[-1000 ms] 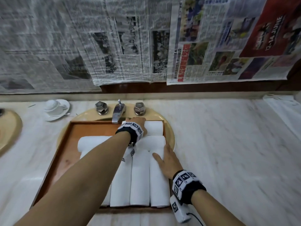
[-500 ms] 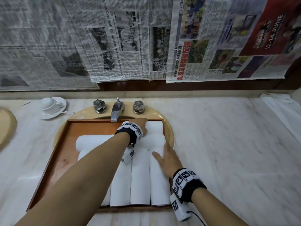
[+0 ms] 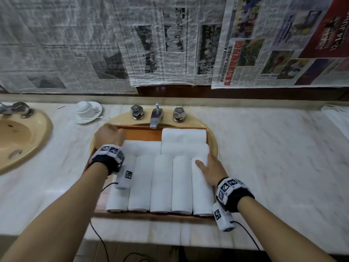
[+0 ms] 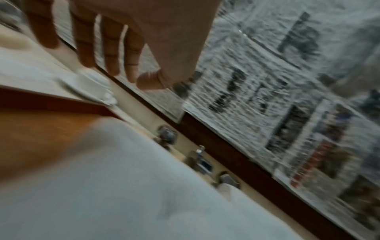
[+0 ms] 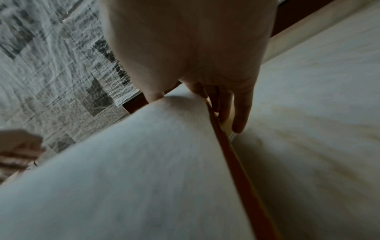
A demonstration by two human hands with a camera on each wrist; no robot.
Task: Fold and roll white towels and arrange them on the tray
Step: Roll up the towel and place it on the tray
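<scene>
Since 1.0 s ago, the left hand has moved from the far right roll to the tray's far left corner, where it hovers with fingers extended, holding nothing. Nearest the person, 5 rolled towels lie side by side along the front of the wooden tray. The right hand rests flat, fingers relaxed, on the rightmost roll, beside the right rim. Behind this row, 3 further rolls lie crosswise. Risk: the tray sits over the sink basin beneath the faucet; downward pressure at a corner may tip it, and sideways pressure may loosen the roll.
</scene>
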